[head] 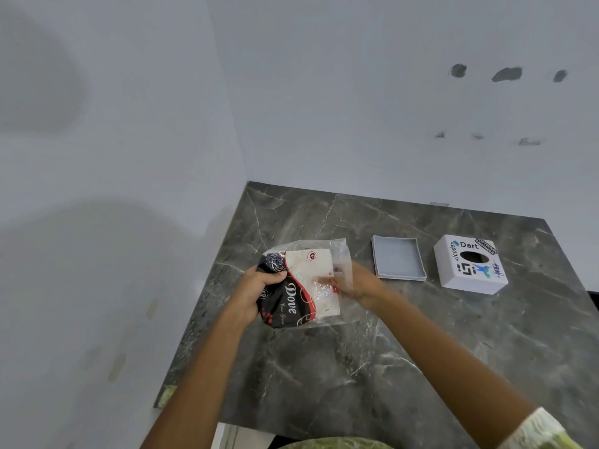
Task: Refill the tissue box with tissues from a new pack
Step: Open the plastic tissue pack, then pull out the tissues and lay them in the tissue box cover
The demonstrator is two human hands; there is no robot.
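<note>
A plastic tissue pack (299,286), black, red and cream with "Dove" printed on it, is held just above the dark marble counter (372,367). My left hand (256,291) grips its black left end. My right hand (355,283) reaches into the pack's clear open right side, fingers on the tissues inside. To the right, the white tissue box (470,264) with stickers and an oval hole on top stands on the counter. Its grey lid or base tray (398,258) lies flat between the pack and the box.
White walls close the counter at the back and on the left, forming a corner (248,183). The counter's left edge (181,351) drops off beside the wall. A patterned sleeve (538,429) shows at the lower right.
</note>
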